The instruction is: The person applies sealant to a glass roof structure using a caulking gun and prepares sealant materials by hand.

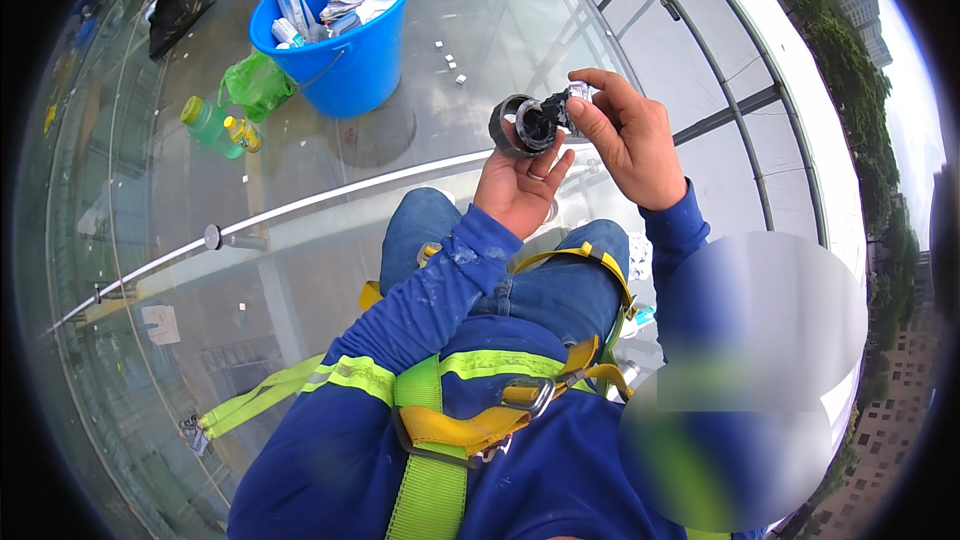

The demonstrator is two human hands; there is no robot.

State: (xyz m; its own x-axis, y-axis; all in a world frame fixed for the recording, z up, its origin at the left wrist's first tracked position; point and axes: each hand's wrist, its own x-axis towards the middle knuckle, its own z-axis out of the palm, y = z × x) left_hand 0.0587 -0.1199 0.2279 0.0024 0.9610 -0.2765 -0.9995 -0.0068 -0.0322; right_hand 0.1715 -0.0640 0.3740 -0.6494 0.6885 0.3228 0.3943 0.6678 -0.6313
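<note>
Looking Down on the Fingers (612, 90)

The left of two head-worn fisheyes looks steeply down from above and behind the fingers, fairly close to them. The wearer's torso (350, 460), nearer the lens, shows below them; a glass surface (470, 0) spreads farther off to their left, tilted buildings (880, 430) far to their right.

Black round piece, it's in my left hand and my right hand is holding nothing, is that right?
Not quite: your right hand isn't empty. The head view shows it pinching a small silvery piece. The black round piece is in your left hand, as you said.
</note>
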